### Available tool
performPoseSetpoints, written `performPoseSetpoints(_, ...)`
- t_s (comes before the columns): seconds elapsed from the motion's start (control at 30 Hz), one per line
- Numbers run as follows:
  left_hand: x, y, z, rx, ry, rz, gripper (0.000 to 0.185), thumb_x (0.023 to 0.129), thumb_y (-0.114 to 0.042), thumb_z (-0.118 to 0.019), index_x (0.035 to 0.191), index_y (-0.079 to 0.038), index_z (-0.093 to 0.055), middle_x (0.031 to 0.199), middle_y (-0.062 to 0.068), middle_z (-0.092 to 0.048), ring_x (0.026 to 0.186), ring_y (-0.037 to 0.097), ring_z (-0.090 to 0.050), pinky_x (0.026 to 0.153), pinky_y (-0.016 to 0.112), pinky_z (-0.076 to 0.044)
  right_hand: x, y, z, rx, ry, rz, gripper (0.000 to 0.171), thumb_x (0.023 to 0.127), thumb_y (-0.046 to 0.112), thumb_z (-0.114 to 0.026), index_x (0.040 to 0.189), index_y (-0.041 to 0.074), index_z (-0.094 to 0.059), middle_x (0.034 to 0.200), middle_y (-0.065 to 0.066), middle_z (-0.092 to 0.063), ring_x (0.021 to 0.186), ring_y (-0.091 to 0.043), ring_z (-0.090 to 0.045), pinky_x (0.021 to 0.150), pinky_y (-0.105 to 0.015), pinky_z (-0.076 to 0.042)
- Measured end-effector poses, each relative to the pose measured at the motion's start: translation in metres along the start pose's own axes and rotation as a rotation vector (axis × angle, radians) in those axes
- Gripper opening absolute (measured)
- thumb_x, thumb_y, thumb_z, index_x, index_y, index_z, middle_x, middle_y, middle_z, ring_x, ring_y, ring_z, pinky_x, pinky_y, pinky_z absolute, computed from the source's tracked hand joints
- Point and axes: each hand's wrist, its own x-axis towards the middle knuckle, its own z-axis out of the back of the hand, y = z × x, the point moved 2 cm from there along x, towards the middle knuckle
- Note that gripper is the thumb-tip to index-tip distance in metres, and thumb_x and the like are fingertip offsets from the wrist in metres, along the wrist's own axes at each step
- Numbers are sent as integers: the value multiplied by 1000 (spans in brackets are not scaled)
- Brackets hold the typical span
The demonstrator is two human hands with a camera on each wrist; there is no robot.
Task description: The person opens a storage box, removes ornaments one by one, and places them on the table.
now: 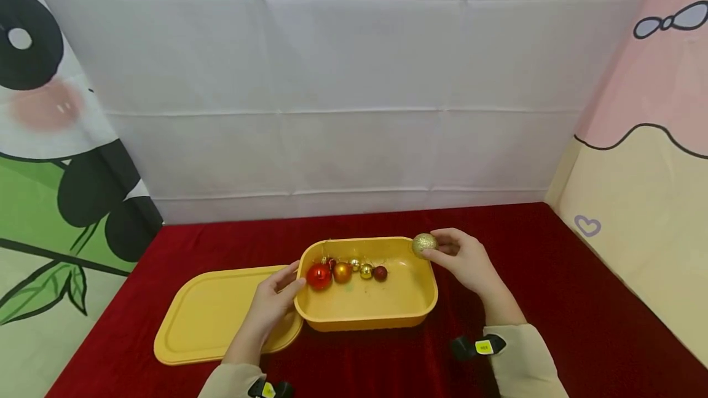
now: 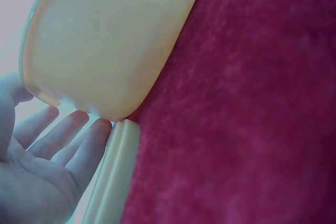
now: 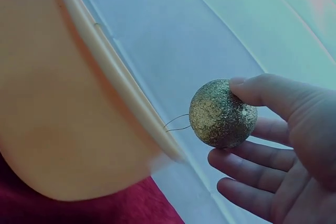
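Observation:
My right hand (image 1: 463, 263) pinches a glittery gold bauble (image 1: 424, 244) between thumb and fingers. It is over the far right corner of a yellow plastic box (image 1: 365, 324). In the right wrist view, a thin thread loop (image 3: 177, 122) runs from the bauble toward the box rim. My left hand (image 1: 272, 303) holds the box's left end, thumb at the rim and fingers against the outer wall (image 2: 105, 51). Inside lie a shiny red bauble (image 1: 319, 276), an orange one (image 1: 342, 272), a small dark red one (image 1: 380, 273) and small gold ones (image 1: 366, 271), grouped left of centre.
A flat yellow lid (image 1: 207, 318) lies left of the box, its right edge by the left hand and box. Dark red cloth (image 1: 387, 364) covers the table. A white creased backdrop (image 1: 354, 97) stands behind, with printed panels (image 1: 636, 201) at both sides.

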Motion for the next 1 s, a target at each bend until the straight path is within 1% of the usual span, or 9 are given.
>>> performPoseSetpoints(0.07,-1,1,0,-16,6,2,51,95,-14,-56,144,-8,-40,137,28,-47,114,33,-57,85,41,-56,-1,-2,3,-6,-11,-4,53,81,38,-74,122,8,-59,116,-15,-65,99,-25,-63,83,-36,-57)
performPoseSetpoints(0.23,-5,2,1,-17,6,0,52,95,-14,-56,145,-8,-39,137,28,-46,116,34,-56,86,41,-55,-4,-12,11,-23,-37,-20,52,83,38,-72,122,7,-59,117,-16,-64,100,-27,-63,83,-37,-56)
performPoseSetpoints(0.37,-6,1,1,-21,10,-8,52,95,-14,-56,144,-8,-39,136,28,-47,114,34,-58,85,40,-56,-9,-23,18,-39,-52,-63,55,83,43,-70,123,8,-58,119,-16,-63,102,-26,-61,83,-35,-55)
performPoseSetpoints(0.47,-5,0,0,-25,13,-14,52,95,-14,-56,144,-8,-40,136,28,-48,113,34,-58,85,40,-56,-14,-32,23,-48,-72,-91,57,83,47,-68,124,9,-57,120,-15,-63,103,-26,-60,82,-31,-54)
performPoseSetpoints(0.67,-3,-1,-2,-18,21,-22,52,95,-16,-57,143,-8,-40,135,27,-49,114,34,-58,85,40,-56,-24,-48,30,-73,-127,-126,56,86,45,-66,125,6,-56,120,-16,-63,104,-26,-61,78,-21,-51)
performPoseSetpoints(0.8,-1,-1,-2,-18,17,-23,52,94,-16,-58,143,-9,-42,134,26,-50,114,34,-58,86,40,-56,-28,-56,29,-51,-161,-154,58,86,44,-66,127,5,-54,121,-19,-61,105,-27,-61,75,-14,-48)
performPoseSetpoints(0.9,-1,-1,-1,-20,10,-25,52,94,-16,-58,143,-8,-42,134,27,-50,115,35,-57,87,41,-55,-28,-60,27,-32,-178,-164,60,87,45,-65,129,5,-53,121,-19,-61,105,-26,-61,75,-13,-48)
performPoseSetpoints(1.0,-1,-1,-1,-6,11,-23,53,94,-16,-59,143,-7,-41,135,28,-49,117,36,-56,88,42,-55,-29,-65,26,-24,-180,-180,60,87,45,-64,130,5,-52,122,-19,-60,102,-21,-62,74,-13,-48)
